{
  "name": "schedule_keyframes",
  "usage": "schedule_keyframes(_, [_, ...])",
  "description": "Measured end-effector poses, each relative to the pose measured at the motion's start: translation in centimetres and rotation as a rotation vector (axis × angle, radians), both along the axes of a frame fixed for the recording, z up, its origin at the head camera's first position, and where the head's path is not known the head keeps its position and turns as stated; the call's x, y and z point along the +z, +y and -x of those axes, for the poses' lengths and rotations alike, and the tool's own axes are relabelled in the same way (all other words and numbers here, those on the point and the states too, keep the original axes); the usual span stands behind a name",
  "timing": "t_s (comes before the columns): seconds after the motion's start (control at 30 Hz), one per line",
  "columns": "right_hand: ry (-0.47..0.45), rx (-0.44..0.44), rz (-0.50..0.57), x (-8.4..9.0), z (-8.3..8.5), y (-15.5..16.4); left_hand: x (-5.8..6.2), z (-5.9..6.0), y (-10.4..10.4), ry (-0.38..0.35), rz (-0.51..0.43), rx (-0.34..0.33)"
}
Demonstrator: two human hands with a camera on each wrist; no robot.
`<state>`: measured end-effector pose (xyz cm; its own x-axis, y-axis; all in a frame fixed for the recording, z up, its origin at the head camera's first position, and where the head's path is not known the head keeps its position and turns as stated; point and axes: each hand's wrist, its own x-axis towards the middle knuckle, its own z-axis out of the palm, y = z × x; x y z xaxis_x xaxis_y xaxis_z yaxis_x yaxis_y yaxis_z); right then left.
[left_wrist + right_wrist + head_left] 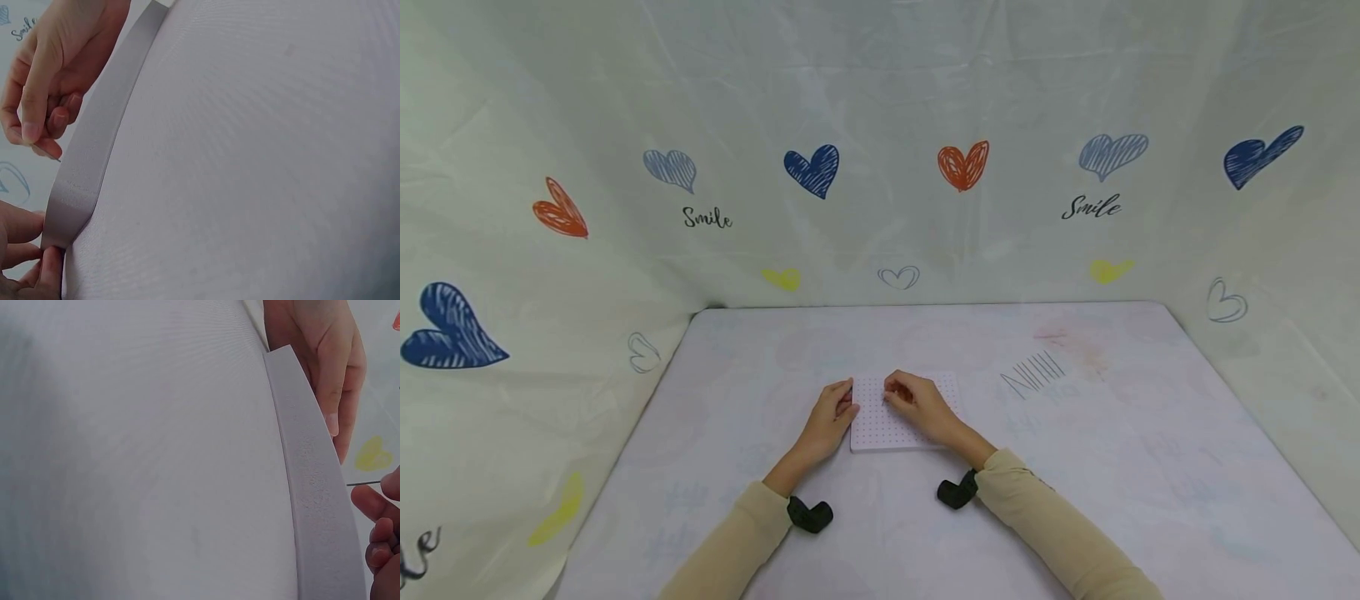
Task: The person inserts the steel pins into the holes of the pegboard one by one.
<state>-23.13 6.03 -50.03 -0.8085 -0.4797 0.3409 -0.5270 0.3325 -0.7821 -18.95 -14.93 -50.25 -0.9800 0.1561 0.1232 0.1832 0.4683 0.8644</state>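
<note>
A white foam board (891, 425) with a grid of small dots lies flat on the table in the head view. My left hand (846, 402) holds its left edge, and the left wrist view shows the thumb and fingers (28, 250) pinching the board's corner (62, 219). My right hand (892, 395) hovers over the board's upper middle with curled fingers. It pinches a thin dark pin (362, 484), whose tip (57, 159) shows just below the right fingertips (37, 134). The pin is too small to make out in the head view.
A row of several thin dark pins (1033, 372) lies on the table to the right of the board. A pale cloth printed with hearts and the word Smile (880, 167) walls in the table at the back and both sides. The table surface (1150, 467) is pale.
</note>
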Motion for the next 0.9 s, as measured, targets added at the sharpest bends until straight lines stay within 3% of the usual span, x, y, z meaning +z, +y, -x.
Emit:
schedule_keyframes(0.43, [0.017,-0.002,-0.018,0.2,-0.2,0.6,0.0,0.0,0.1,-0.015,0.002,0.005])
schedule_keyframes(0.9, [-0.118,-0.165,0.015,1.2,0.3,3.1,0.1,0.0,0.2,-0.036,0.005,0.018])
